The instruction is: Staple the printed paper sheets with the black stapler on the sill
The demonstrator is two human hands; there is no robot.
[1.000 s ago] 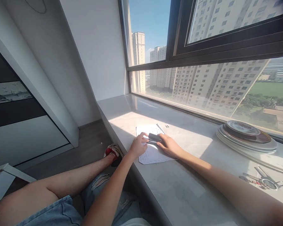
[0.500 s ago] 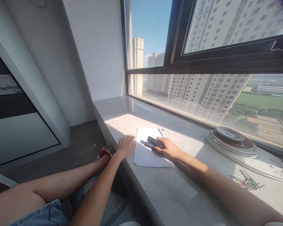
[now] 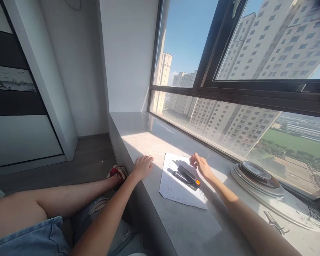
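Observation:
Written sheets of white paper (image 3: 167, 186) lie on the sunlit marble windowsill. On top of them rests a black stapler (image 3: 186, 175) with an orange end, touched by neither hand. My right hand (image 3: 202, 166) is beside the paper's far right corner, its fingers curled together; whatever is between the fingertips is hidden. Left of the paper, my left hand (image 3: 143, 166) lies flat on the sill's near edge, fingers stretched out and holding nothing.
Stacked round plates or discs (image 3: 258, 179) stand on the sill at the right, by the window (image 3: 186, 42). In front of them lie scissors (image 3: 277, 224). My bent leg (image 3: 77, 199) is below the sill's edge at the left.
My right hand has let go of the stapler, leaving it on the paper, and moved to the paper's far right corner. My left hand has stayed on the sill. The view has shifted.

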